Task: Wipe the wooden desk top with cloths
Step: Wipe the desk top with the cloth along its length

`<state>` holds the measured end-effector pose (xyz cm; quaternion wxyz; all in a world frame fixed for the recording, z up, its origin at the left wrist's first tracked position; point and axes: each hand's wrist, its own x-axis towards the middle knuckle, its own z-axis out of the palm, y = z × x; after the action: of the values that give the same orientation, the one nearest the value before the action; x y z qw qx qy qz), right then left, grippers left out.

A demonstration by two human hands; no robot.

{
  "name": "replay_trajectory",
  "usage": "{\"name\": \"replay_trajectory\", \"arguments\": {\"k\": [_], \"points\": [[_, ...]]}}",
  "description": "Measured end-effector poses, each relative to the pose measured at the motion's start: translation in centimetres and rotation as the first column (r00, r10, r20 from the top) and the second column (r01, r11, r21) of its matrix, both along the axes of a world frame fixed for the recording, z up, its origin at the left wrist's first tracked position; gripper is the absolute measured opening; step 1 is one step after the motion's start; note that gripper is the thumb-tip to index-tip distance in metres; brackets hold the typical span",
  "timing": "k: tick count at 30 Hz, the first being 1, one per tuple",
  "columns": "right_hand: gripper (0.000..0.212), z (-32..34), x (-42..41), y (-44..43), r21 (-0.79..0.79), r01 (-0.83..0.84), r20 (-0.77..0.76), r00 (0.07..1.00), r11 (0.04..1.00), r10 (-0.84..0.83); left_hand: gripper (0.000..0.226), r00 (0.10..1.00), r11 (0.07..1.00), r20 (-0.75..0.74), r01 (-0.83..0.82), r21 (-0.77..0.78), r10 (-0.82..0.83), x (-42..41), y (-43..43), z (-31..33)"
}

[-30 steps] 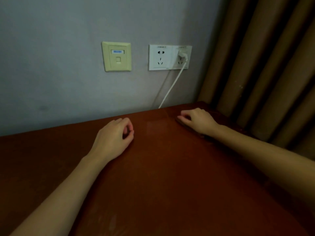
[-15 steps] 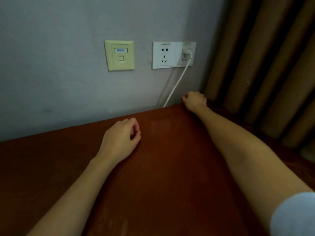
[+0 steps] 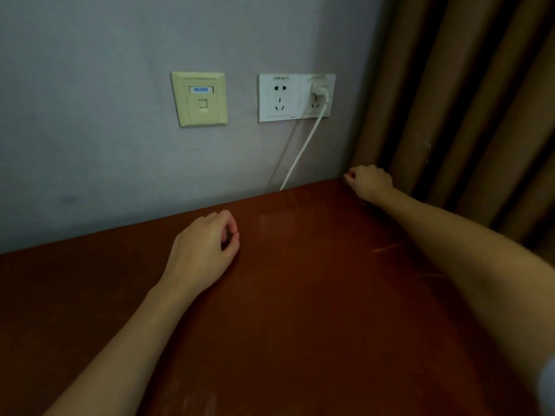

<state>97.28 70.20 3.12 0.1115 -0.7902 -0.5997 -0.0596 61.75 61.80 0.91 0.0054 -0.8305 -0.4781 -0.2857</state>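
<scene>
The reddish-brown wooden desk top (image 3: 300, 295) fills the lower half of the view and meets a grey wall. My left hand (image 3: 204, 244) rests on the desk near its back edge, fingers curled into a loose fist, with nothing visible in it. My right hand (image 3: 371, 181) reaches to the far right corner of the desk beside the curtain. Its fingers are curled down over a dark cloth (image 3: 372, 204), of which only a shadowy edge shows under the palm and wrist.
A cream data socket (image 3: 198, 99) and a white double power outlet (image 3: 295, 97) sit on the wall. From the plug in it, a white cable (image 3: 303, 151) drops behind the desk's back edge. Brown curtains (image 3: 465, 115) hang along the desk's right side.
My right hand slid from the middle right of the desk back into the far right corner by the curtain. The left hand stayed where it was, and the view shifted slightly.
</scene>
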Motion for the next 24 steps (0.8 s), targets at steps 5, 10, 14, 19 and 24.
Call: {"name": "replay_trajectory", "arguments": {"k": [5, 10, 14, 19, 24], "points": [[0.038, -0.2, -3.6, 4.1, 0.031, 0.144, -0.019, 0.989, 0.989, -0.144, 0.008, 1.0, 1.0, 0.015, 0.008, -0.011, -0.007, 0.0, -0.1, 0.1], [0.036, 0.1, -7.7, 3.2, 0.01, -0.219, 0.004, 0.976, 0.976, 0.219, 0.009, 1.0, 1.0, 0.029, 0.012, -0.019, -0.012, -0.1, -0.1, 0.0], [0.028, -0.1, -5.0, -1.0, -0.015, -0.37, 0.001, 0.929, 0.929, 0.37, 0.012, 1.0, 1.0, 0.022, 0.014, -0.018, -0.013, -0.1, 0.0, 0.0], [0.036, 0.2, 1.7, -2.8, -0.027, -0.036, -0.027, 0.999, 0.999, 0.036, 0.009, 1.0, 1.0, 0.019, 0.004, -0.013, -0.003, 0.0, -0.2, 0.0], [0.032, -0.5, 1.5, 1.5, 0.02, 0.348, -0.151, 0.928, 0.937, -0.341, 0.008, 1.0, 1.0, 0.007, -0.011, 0.001, 0.011, 0.1, 0.0, -0.1]]}}
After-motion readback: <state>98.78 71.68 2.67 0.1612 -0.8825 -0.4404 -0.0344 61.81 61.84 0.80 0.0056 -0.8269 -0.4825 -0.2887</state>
